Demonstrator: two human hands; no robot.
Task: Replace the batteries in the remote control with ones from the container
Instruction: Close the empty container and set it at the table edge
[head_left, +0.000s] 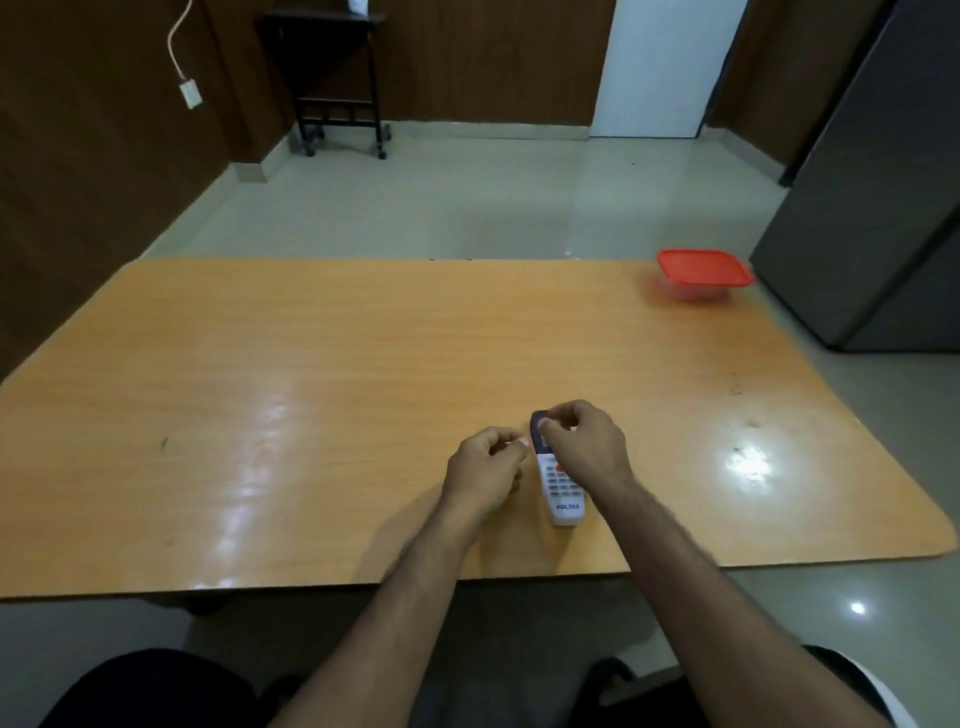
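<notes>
Remote control (563, 493) lying face-up near table's (260, 364) near edge. Your right hand (584, 447) pinching its far end; left hand (485, 467) curling beside it, touching unclear. Red-lidded container (704, 273) sitting at far right corner.

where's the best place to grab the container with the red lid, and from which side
Judging by its pose, grip the container by its two long side walls just under the red lid, coming from above and its near side. It sits flat at the table's far right corner, lid closed and overhanging, with bare tabletop in front, so nothing blocks that approach.
</notes>
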